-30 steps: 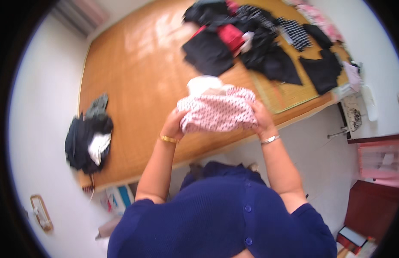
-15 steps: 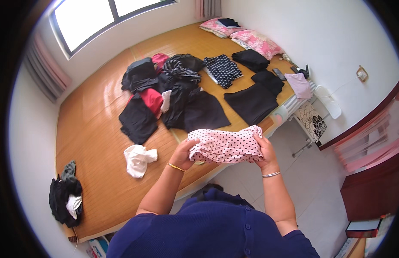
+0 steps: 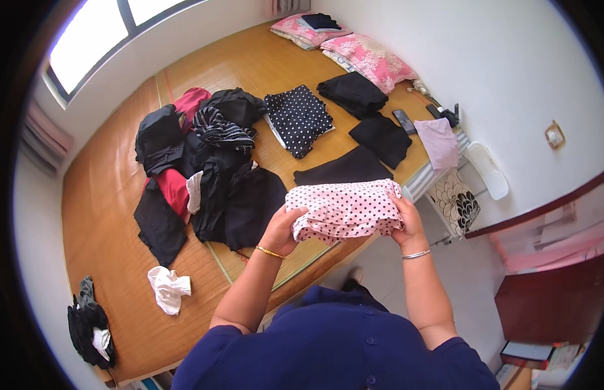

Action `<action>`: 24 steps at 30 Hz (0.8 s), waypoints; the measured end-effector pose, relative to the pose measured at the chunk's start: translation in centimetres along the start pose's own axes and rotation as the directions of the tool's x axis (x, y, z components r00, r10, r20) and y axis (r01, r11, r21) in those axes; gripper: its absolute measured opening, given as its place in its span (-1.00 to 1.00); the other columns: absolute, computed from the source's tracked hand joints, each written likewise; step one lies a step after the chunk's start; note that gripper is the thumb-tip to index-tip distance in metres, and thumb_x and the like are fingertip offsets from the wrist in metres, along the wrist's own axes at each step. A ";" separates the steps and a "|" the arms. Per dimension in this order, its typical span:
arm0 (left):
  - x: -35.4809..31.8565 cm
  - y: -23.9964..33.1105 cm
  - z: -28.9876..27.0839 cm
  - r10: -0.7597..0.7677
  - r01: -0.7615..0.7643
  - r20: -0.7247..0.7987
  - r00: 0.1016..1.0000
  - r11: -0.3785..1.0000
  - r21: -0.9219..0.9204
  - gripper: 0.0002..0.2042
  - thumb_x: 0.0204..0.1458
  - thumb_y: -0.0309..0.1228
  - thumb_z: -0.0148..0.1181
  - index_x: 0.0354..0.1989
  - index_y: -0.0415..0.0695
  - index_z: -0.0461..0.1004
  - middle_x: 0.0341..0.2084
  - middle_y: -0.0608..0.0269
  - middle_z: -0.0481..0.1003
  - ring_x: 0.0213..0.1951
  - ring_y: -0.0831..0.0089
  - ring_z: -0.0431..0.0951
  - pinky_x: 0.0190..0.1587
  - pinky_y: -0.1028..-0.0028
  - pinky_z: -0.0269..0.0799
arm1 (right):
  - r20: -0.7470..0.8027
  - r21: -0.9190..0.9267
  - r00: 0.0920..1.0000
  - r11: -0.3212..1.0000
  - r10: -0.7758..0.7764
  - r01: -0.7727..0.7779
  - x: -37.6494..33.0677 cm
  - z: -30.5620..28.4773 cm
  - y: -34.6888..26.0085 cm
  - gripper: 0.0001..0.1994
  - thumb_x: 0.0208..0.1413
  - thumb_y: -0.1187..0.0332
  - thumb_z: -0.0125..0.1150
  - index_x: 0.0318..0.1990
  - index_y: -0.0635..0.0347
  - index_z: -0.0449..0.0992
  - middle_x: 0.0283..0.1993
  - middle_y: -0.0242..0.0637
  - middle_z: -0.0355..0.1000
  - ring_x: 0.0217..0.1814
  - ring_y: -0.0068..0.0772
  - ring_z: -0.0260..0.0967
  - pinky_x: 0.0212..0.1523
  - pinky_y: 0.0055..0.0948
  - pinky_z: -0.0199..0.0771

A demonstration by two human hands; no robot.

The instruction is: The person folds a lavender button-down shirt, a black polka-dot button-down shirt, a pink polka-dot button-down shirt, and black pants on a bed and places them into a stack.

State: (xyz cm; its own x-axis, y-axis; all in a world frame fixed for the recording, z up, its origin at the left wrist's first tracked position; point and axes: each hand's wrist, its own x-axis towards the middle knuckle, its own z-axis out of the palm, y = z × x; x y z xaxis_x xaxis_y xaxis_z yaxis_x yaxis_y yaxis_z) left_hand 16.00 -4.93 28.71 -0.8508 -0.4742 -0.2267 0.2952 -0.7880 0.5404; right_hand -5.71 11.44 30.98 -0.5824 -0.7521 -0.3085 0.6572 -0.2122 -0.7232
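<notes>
A folded pink garment with dark polka dots (image 3: 346, 209) is held up in front of me, level, over the near edge of the bed. My left hand (image 3: 286, 227) grips its left end with the thumb on top. At the opposite end my right hand (image 3: 408, 223) is closed round the cloth, thumb also above. Just beyond it on the bed mat lies a flat black garment (image 3: 347, 168), partly hidden by the pink one. A folded black garment with white dots (image 3: 299, 120) lies farther back.
A loose heap of black and red clothes (image 3: 214, 146) covers the middle left of the bed mat (image 3: 107, 214). A white cloth (image 3: 169, 289) lies nearer me. Folded black clothes (image 3: 354, 94), pink pillows (image 3: 370, 60), a phone (image 3: 403, 121) and a lilac cloth (image 3: 437, 143) are toward the right wall.
My view has shifted to the right and closer to the bed's far right, so the bed and clothes sit farther left. Both hands still hold the pink garment.
</notes>
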 end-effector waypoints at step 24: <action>38.3 10.1 -12.9 0.485 -0.334 -0.456 0.747 0.866 0.373 -0.63 -0.02 -0.54 0.13 -0.01 -0.32 0.32 -0.21 0.19 0.48 -0.27 0.50 0.51 -0.27 0.53 0.46 | 0.323 -0.394 0.870 0.889 0.373 -0.235 55.7 3.0 0.3 -0.64 0.10 0.48 -0.01 0.08 0.32 0.25 -0.11 -0.13 0.42 -0.25 -0.30 0.48 -0.52 -0.39 0.58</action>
State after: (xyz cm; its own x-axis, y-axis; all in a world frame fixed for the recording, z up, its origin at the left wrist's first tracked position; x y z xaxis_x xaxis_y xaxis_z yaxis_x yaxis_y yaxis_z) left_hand -7.96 -36.11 15.10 -0.2940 -0.9149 -0.2767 0.3779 -0.3772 0.8455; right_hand -36.52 -32.44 15.48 -0.1065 -0.9349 -0.3386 0.5321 0.2341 -0.8137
